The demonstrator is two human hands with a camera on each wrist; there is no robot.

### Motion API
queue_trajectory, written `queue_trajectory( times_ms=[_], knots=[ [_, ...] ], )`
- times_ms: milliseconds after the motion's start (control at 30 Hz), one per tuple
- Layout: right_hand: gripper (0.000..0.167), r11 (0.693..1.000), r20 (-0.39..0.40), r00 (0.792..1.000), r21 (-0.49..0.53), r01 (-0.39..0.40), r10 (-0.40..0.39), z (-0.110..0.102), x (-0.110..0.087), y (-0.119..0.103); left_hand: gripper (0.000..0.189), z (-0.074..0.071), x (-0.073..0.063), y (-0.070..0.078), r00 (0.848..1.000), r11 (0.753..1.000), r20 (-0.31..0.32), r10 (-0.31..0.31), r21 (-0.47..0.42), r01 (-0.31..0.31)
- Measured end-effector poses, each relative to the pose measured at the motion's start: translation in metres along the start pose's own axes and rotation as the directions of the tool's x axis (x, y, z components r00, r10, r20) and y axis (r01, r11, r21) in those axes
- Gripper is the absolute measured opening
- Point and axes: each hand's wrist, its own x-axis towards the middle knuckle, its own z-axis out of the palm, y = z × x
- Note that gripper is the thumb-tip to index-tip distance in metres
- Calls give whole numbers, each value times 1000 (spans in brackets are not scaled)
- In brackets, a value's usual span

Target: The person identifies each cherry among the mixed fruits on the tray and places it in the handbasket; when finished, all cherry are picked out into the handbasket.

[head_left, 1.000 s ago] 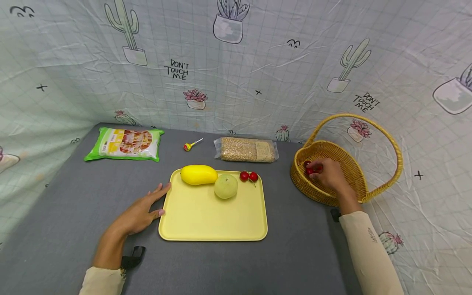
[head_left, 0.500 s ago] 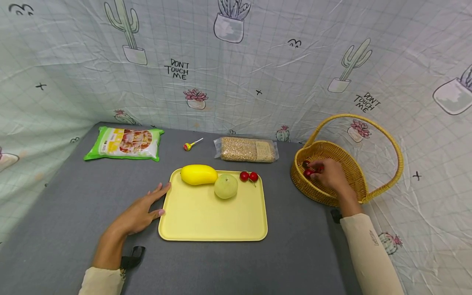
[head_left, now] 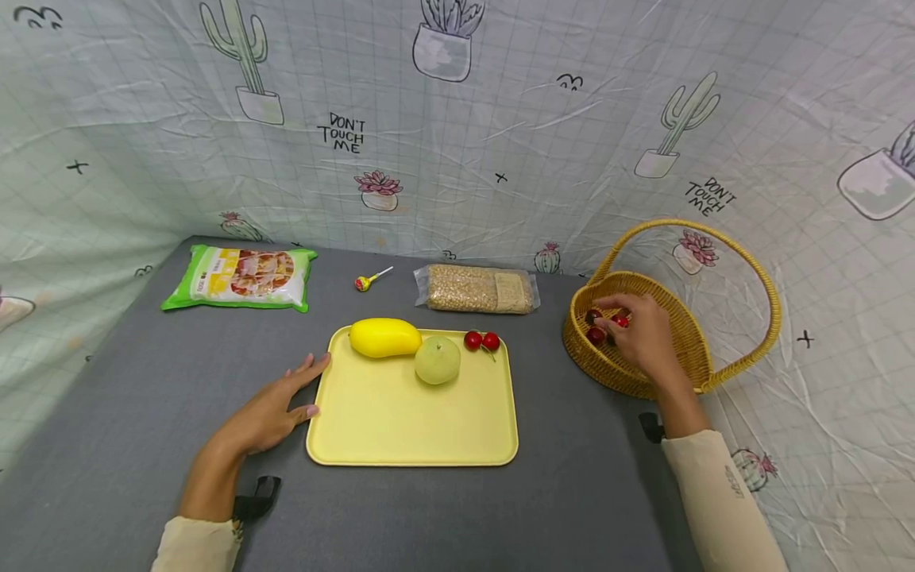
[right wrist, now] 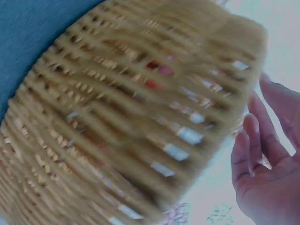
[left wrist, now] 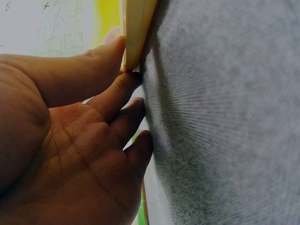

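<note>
My left hand (head_left: 268, 413) lies at the left edge of the yellow tray (head_left: 415, 433), its extended fingers and thumb touching the rim. The left wrist view shows the same fingertips (left wrist: 133, 79) at the tray's side, against the grey cloth. My right hand (head_left: 646, 334) is inside the wicker basket (head_left: 686, 334), thumb and forefinger apart, right over several dark red cherries (head_left: 595, 336). Through the basket's weave, the right wrist view shows bits of red; that hand's fingers (right wrist: 267, 136) are loosely bent with nothing visible between them.
On the tray are a yellow mango (head_left: 386, 338), a round pale green fruit (head_left: 438, 361) and two cherries (head_left: 482, 341). Behind it lie a green food packet (head_left: 243, 277), a lollipop (head_left: 364, 282) and a clear grain pack (head_left: 477, 289). The basket's tall handle (head_left: 768, 294) arches at right.
My right hand's thumb and forefinger have spread apart and risen slightly, showing more of the cherries beneath. The left hand and tray have stayed in place.
</note>
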Motion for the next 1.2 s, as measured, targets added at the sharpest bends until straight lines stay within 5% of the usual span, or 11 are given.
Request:
queue_trajectory(
  times_ms=[200, 533, 1200],
  knots=[
    [28, 997, -75, 994, 22, 79, -77, 0, -2, -24, 83, -1, 0, 1, 1000, 1000, 3, -2, 2, 2],
    [34, 965, -93, 968, 105, 242, -233, 20, -6, -54, 84, 0, 0, 1, 1000, 1000, 5, -16, 7, 16],
    [40, 952, 197, 943, 202, 230, -270, 80, -12, -79, 84, 0, -1, 2, 1000, 1000, -5, -8, 16, 8]
  ],
)
